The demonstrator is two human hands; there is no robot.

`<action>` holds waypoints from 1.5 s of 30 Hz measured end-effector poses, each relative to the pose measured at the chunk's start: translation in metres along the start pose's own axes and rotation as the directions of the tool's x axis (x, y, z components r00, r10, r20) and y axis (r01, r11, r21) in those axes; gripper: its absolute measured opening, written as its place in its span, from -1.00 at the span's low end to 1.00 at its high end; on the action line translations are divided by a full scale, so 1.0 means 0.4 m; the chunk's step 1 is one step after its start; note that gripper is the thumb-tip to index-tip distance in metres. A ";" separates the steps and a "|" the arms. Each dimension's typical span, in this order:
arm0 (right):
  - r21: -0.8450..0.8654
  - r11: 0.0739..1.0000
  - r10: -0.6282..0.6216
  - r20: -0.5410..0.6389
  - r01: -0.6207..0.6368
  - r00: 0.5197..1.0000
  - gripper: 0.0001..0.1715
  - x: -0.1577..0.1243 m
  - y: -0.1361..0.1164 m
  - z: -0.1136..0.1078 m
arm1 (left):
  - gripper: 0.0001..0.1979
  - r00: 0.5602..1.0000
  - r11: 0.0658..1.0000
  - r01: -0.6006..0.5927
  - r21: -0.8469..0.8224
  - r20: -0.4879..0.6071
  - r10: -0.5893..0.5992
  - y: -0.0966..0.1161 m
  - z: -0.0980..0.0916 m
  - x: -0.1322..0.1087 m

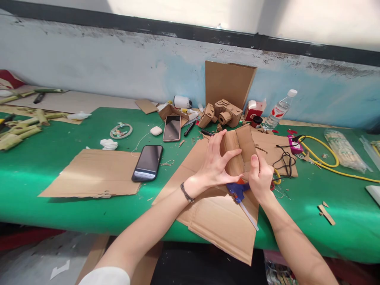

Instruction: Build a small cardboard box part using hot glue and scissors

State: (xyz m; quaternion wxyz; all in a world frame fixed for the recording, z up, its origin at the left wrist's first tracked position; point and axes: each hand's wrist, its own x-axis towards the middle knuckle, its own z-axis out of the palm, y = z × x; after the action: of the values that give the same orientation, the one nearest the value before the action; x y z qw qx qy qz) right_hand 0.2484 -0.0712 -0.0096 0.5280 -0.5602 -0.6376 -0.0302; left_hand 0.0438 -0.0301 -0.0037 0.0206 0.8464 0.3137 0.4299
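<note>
Both my hands hold a folded cardboard piece [241, 147] above a large cardboard sheet [218, 215] lying on the green table [44, 166]. My left hand [214, 164] grips its left side, fingers curled around the rolled part. My right hand [260, 177] pinches its right lower edge. A blue glue gun [237, 190] with a white glue stick lies just under my hands on the sheet.
A black phone [147, 162] and a second phone [172, 127] lie to the left, beside another cardboard sheet [93, 173]. A cardboard camera model [227, 112], a water bottle [277, 111], a yellow cable [323, 162] and a black cord [283, 160] sit behind and right.
</note>
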 end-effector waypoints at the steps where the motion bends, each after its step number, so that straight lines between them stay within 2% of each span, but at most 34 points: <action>1: 0.003 1.000 0.008 0.005 -0.008 1.000 -0.28 0.000 0.000 0.001 | -0.20 1.000 1.000 -0.009 -0.003 -0.007 0.009 0.000 0.000 0.000; 5: -0.001 0.999 0.041 0.035 -0.041 0.999 -0.27 0.000 0.001 0.001 | -0.22 0.999 0.999 -0.031 -0.012 -0.022 0.031 0.001 0.000 -0.001; 12: 0.006 1.000 0.028 0.014 -0.028 1.000 -0.29 -0.003 0.009 0.002 | -0.21 0.999 1.000 0.015 -0.020 0.030 -0.015 0.003 -0.005 0.000; 23: 0.035 0.999 0.010 -0.037 -0.009 0.999 -0.32 -0.003 0.003 0.009 | -0.21 0.999 0.999 -0.040 -0.030 -0.020 0.039 0.000 0.008 -0.006; 29: -0.012 0.999 0.044 0.005 -0.044 0.999 -0.26 -0.008 0.006 0.008 | -0.22 0.999 0.999 0.008 -0.033 0.039 -0.007 0.000 0.003 -0.003; 37: -0.039 0.999 0.015 0.023 -0.014 1.000 -0.18 -0.013 0.018 0.009 | -0.28 1.000 1.000 -0.026 -0.005 0.002 0.026 -0.007 -0.001 0.002; 45: 0.025 1.000 -0.011 0.046 0.010 0.999 -0.28 -0.012 0.015 0.007 | -0.21 0.999 0.999 -0.039 0.007 0.010 0.039 -0.018 -0.005 0.003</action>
State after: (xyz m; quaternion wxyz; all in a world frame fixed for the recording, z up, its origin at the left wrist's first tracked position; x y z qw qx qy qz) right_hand 0.2502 -0.0704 -0.0176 0.5197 -0.5508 -0.6530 -0.0121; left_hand 0.0392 -0.0242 -0.0038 0.0106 0.8544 0.2986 0.4251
